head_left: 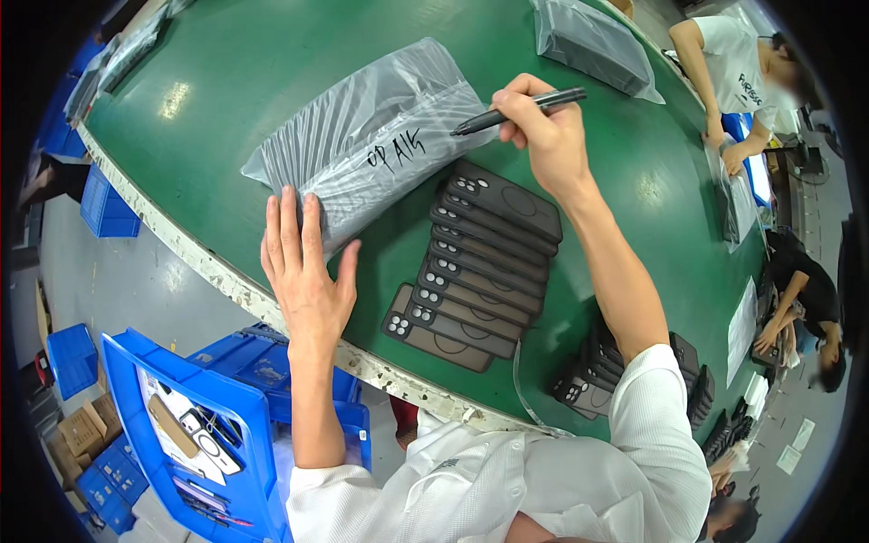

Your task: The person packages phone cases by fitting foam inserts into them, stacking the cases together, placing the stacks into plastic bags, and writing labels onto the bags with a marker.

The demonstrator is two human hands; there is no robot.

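Observation:
My right hand (pixel 549 134) grips a black marker pen (pixel 516 112), its tip at or just above a clear plastic bag (pixel 398 109) full of dark, stacked pieces. Black handwriting runs across the bag's near side, left of the pen tip. With fingers spread flat, my left hand (pixel 310 262) rests against the bag's near left corner. Just right of the bag, a fanned row of dark phone cases (pixel 489 262) with camera cut-outs and ring outlines lies on the green table (pixel 244 100). More dark phone cases (pixel 593 366) sit beside my right forearm, partly hidden by it.
A blue bin (pixel 195 389) holding phone cases and pens stands at the table's near left edge. Another filled plastic bag (pixel 597 50) lies at the far right. Two co-workers (pixel 738 77) (pixel 797 290) work along the right side. Blue crates (pixel 109 204) stand on the floor at left.

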